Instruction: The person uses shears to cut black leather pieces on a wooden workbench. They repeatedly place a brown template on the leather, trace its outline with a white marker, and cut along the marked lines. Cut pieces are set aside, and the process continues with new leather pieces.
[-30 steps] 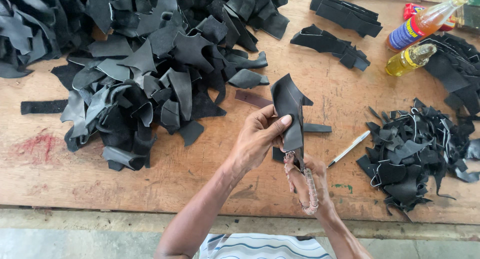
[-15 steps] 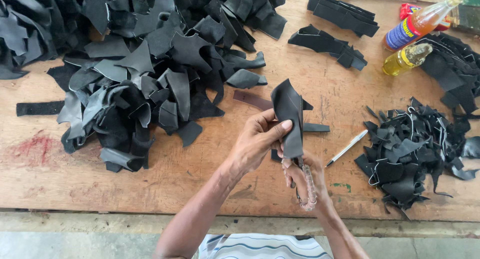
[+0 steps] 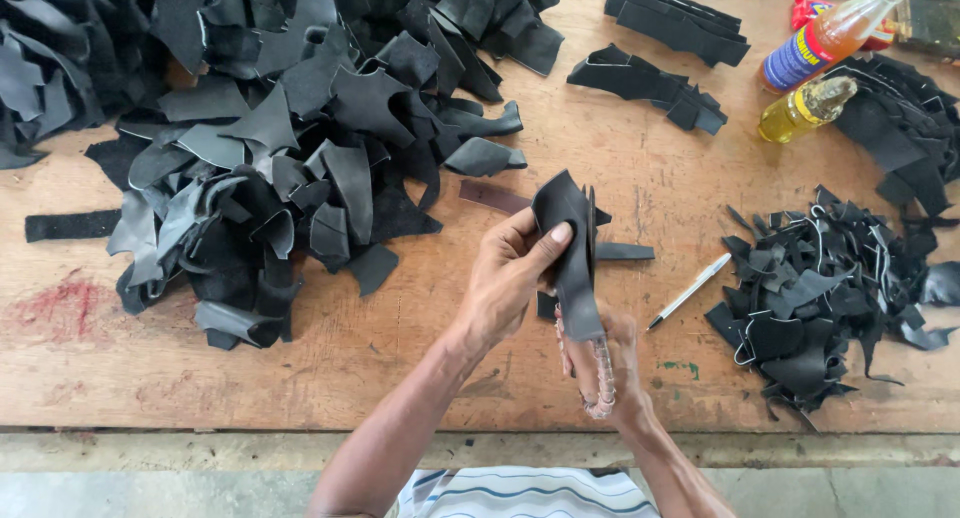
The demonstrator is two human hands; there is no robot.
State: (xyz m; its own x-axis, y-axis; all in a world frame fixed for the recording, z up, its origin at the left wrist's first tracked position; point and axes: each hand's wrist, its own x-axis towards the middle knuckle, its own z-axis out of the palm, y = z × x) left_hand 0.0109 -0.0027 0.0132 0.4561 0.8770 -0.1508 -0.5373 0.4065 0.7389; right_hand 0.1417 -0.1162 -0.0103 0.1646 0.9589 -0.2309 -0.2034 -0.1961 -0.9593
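Fingers of the left hand pinched a black leather piece, thumb pressed flat on its face, holding it upright above the wooden table. It was dark, matte and curved, narrowing downward. Below it the right hand gripped scissors with wrapped handles, the blades running up along the piece's edge. Far left lay a big heap of leather offcuts; to the right, a pen, a smaller pile of trimmings and two bottles.
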